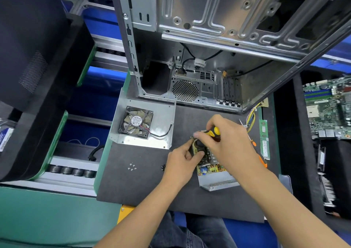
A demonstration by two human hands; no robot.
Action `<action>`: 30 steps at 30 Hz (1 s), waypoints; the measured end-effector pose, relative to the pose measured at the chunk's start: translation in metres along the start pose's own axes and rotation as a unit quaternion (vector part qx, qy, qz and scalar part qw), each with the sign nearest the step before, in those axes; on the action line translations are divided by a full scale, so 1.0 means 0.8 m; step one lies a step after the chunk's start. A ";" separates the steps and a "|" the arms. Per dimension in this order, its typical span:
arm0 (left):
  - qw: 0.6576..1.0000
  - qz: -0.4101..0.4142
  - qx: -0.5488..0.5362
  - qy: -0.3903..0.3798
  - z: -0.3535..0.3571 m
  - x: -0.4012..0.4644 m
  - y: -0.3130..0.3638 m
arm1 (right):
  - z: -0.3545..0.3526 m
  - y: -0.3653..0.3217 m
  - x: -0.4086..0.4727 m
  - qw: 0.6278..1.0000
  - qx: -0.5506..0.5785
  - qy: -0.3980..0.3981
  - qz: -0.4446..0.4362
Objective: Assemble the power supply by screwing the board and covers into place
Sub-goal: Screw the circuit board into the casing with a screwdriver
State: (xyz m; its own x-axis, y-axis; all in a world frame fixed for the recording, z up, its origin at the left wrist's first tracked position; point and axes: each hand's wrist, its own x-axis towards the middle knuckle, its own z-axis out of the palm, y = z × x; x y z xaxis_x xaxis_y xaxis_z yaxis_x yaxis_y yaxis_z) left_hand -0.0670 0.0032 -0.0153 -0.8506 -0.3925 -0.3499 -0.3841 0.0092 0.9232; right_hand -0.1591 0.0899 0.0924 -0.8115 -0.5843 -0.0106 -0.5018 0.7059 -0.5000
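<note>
The power supply board (pixel 210 167) lies in its metal base tray (pixel 218 183) on the dark mat (pixel 144 187). My right hand (pixel 226 143) grips a yellow-and-black screwdriver (pixel 214 131) above the board's far left corner; the tip is hidden. My left hand (pixel 182 158) pinches the board's left edge with thumb and fingers. The metal cover with a black fan (pixel 135 122) lies to the upper left. Several silver screws (pixel 132 167) and a few black ones (pixel 163 167) sit on the mat left of my left hand.
An open computer case (pixel 218 57) stands behind the mat. An orange-handled tool (pixel 263 160), a green memory stick (pixel 264 139) and a bundle of coloured wires (pixel 251 117) lie right of my hands. A motherboard (pixel 328 107) rests at far right. Black covers (pixel 34 48) fill the left.
</note>
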 end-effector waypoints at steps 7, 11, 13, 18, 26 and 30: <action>1.000 0.002 -0.015 -0.003 -0.001 -0.001 0.005 | -0.012 -0.016 -0.003 0.994 -0.096 -0.046 -0.024; 1.000 -0.007 -0.025 0.009 0.000 -0.002 0.002 | -0.015 -0.021 -0.002 0.961 -0.256 -0.099 -0.038; 0.999 -0.015 -0.032 0.014 -0.001 -0.003 0.000 | -0.017 -0.023 -0.002 0.955 -0.259 -0.128 -0.069; 0.996 -0.051 -0.053 0.051 -0.011 -0.009 -0.004 | -0.020 -0.020 0.009 0.938 -0.282 -0.166 -0.111; 0.907 -0.189 -0.375 0.025 -0.035 -0.036 0.007 | -0.016 -0.033 0.013 0.917 -0.334 -0.175 -0.128; 0.879 -0.210 -0.426 0.027 -0.040 -0.043 0.004 | -0.020 -0.038 0.013 0.912 -0.367 -0.165 -0.080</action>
State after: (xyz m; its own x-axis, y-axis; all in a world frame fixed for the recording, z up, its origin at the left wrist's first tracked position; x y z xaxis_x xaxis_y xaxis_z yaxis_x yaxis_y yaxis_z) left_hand -0.0274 -0.0127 0.0047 -0.6701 -0.2398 -0.7025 -0.2321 -0.8312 0.5051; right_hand -0.1567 0.0686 0.1213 -0.6366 -0.7063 -0.3095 -0.7695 0.6083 0.1945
